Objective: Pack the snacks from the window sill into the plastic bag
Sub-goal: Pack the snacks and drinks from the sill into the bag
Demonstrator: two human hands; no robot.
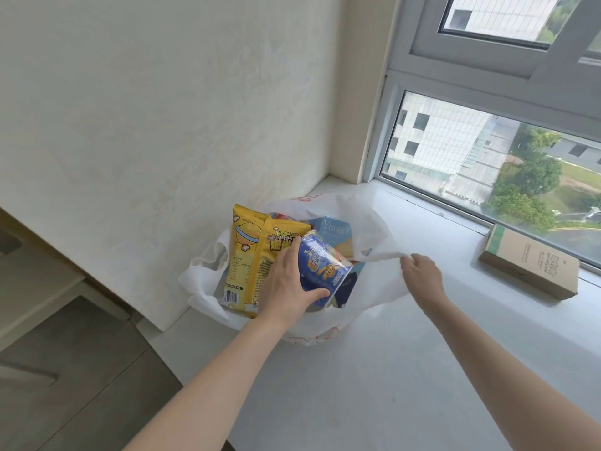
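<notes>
Head view looks down along two bare forearms reaching out over a white stone window sill (374,369) toward a thin white plastic carrier bag (374,222) that sits on the sill in the corner where the cream wall meets the window frame. Left hand (289,281) is extended forward with its back up, its fingers and thumb wrapped round a blue cylindrical snack tub with a clear film lid (325,268); the tub is tilted, lid end toward the window, and sits in the mouth of the bag. Right hand (421,271) is stretched out on the window side of the bag, its fingertips pinching the bag's stretched handle strip (383,255) and drawing it away from the bag so that the mouth stays wide. Inside the bag, on the wall side of the tub, two yellow popcorn packets (247,255) stand upright, and behind the tub a pale blue carton printed with "Ynogee" (336,231) leans. Well beyond the right hand from the bag, a flat brown cardboard box with a green band (530,265) lies on the sill against the window frame.
</notes>
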